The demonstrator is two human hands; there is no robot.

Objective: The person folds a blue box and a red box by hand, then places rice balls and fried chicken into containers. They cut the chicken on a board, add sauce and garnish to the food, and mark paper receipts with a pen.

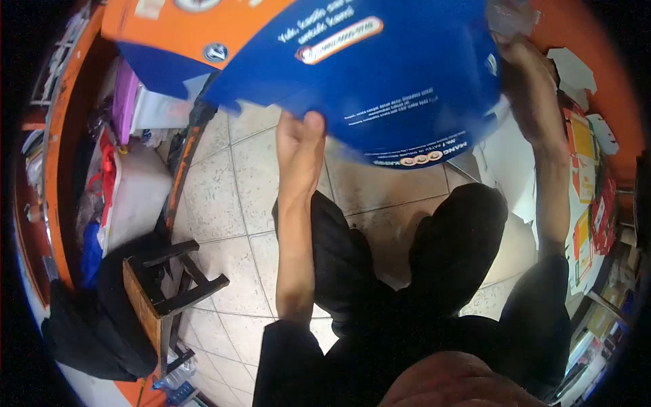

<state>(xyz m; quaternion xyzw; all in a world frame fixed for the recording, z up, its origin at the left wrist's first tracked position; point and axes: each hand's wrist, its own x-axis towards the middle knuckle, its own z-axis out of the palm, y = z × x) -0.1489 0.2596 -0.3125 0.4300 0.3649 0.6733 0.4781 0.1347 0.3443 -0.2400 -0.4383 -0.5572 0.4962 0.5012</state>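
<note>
A large printed blue-and-orange cardboard box blank (380,81) is held up in front of me, with its top cut off by the view. My left hand (298,146) is closed on its lower edge, thumb on the printed side and the other fingers partly hidden. At the right edge my right hand (529,88) grips the cardboard, its fingers blurred and partly out of sight behind it. White lettering and a small logo strip run across the blue part. The orange part lies toward the upper left, with notched cut edges below it.
A wooden stool (146,298) lies tipped at the left, near a dark cloth (102,325). Orange shelving (57,156) with a white bin (135,193) stands on the left. Printed cartons (583,197) are stacked at the right. Tiled floor (224,271) shows around my legs.
</note>
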